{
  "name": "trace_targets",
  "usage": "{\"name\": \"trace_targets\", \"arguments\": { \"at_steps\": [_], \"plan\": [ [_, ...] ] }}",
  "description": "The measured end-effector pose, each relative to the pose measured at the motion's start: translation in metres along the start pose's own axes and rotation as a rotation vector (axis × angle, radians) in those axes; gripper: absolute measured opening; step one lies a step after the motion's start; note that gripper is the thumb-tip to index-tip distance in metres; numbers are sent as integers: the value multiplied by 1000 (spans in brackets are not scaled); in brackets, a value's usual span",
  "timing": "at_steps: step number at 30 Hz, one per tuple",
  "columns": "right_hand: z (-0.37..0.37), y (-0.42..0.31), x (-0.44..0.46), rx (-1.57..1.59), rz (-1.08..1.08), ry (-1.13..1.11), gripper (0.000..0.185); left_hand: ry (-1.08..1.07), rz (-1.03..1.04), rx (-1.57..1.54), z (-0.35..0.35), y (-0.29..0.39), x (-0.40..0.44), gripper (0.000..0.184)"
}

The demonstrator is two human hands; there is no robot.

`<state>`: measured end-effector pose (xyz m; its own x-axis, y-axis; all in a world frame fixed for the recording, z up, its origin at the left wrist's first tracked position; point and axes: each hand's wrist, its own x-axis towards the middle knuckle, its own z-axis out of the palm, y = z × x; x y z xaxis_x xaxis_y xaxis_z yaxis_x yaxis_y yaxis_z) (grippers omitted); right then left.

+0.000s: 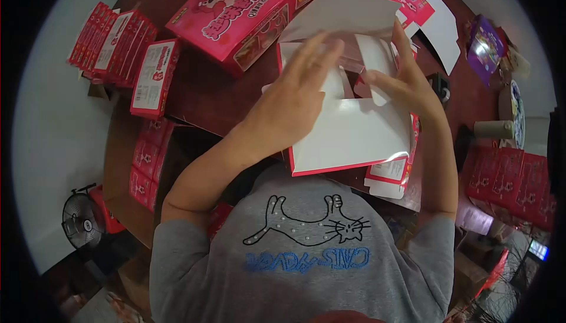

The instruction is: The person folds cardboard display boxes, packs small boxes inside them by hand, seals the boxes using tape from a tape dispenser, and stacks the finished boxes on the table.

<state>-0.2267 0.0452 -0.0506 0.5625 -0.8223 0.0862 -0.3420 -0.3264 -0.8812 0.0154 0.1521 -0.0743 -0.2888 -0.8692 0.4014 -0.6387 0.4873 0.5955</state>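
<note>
An open pink-red cardboard box with a white inside stands in front of me at the table's edge, its flaps spread. My left hand is over the left side of the box, its fingers stretched out and a little blurred; whether they touch the left flap I cannot tell. With thumb inside and fingers outside, my right hand grips the right side of the box by a white side flap. The tall back flap stands up behind my hands. Part of the box's inside is hidden by my hands.
A closed pink printed box lies at the upper left. Small red boxes are stacked at the far left, with another beside them. Flat printed cardboard is at the upper right. A fan stands lower left.
</note>
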Motion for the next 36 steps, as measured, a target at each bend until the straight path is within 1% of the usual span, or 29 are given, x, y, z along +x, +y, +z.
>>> {"name": "trace_targets", "arguments": {
  "at_steps": [1,2,3,4,5,6,8,10,11,12,13,14,15,16,17,19,20,21,22,23,24,26,27,29,30,32,33,35,36],
  "plan": [
    [5,17,8,-128,-28,62,101,-8,2,0,-8,-1,-1,86],
    [12,31,11,-254,-58,122,101,21,-73,159,-16,-1,-4,93],
    [17,40,9,-419,-143,164,96,51,-147,321,-24,-3,-7,101],
    [23,44,8,-414,-144,165,96,18,-207,286,-26,-10,-8,115],
    [31,45,6,-629,-186,246,93,17,-209,291,-24,-16,-9,115],
    [35,45,4,-845,-223,328,90,34,-219,192,-21,-23,-10,118],
    [34,46,4,-896,-209,350,89,44,-222,90,-17,-34,-9,120],
    [31,47,5,-956,-196,367,88,62,-223,-97,-13,-42,-7,122],
    [29,49,5,-974,-178,369,83,58,-225,-103,-12,-44,-4,122],
    [28,50,2,-991,-160,369,77,55,-166,-102,-11,-46,-3,123],
    [25,48,1,-993,-161,365,77,58,-108,-97,-11,-48,-1,124],
    [19,44,4,-484,-80,339,72,69,-111,-93,-11,-49,-1,124],
    [13,39,9,25,-2,286,68,114,-103,-183,-12,-50,-1,115],
    [2,37,14,25,-17,262,68,165,-98,-271,-13,-51,-2,107],
    [-13,36,18,104,-43,214,63,190,-116,-260,-16,-53,-4,107],
    [-31,30,25,266,-80,121,62,68,46,70,-23,-56,-4,72],
    [-29,20,28,270,-84,102,62,50,95,119,-23,-58,-2,44],
    [-27,8,29,20,-112,-131,64,57,84,124,-24,-55,-4,44],
    [-23,1,30,-234,-139,-356,67,-1,154,319,-26,-52,-4,40],
    [-9,0,33,-777,-204,-345,79,-63,228,512,-27,-48,-2,36],
    [3,2,33,-775,-202,-346,79,-65,227,510,-26,-43,3,36],
    [21,7,30,-1106,-281,-242,87,-194,86,656,-21,-33,16,37],
    [25,12,31,-1106,-280,-239,87,-195,89,658,-16,-30,23,37],
    [29,16,31,-1170,-315,-216,91,-303,-151,847,-12,-25,35,47],
    [24,12,29,-1171,-310,-203,91,-303,-138,852,-17,-24,42,47],
    [-1,-3,26,-1034,-276,-247,74,-495,-239,458,-30,-22,56,56],
    [-15,-13,24,-1040,-268,-230,74,-496,-221,463,-33,-21,57,56],
    [-49,-26,15,-612,130,-383,51,-317,-207,-184,-39,-18,60,49],
    [-70,-20,2,-342,-20,-314,34,-316,-190,-185,-48,-4,70,49]
  ]
}}
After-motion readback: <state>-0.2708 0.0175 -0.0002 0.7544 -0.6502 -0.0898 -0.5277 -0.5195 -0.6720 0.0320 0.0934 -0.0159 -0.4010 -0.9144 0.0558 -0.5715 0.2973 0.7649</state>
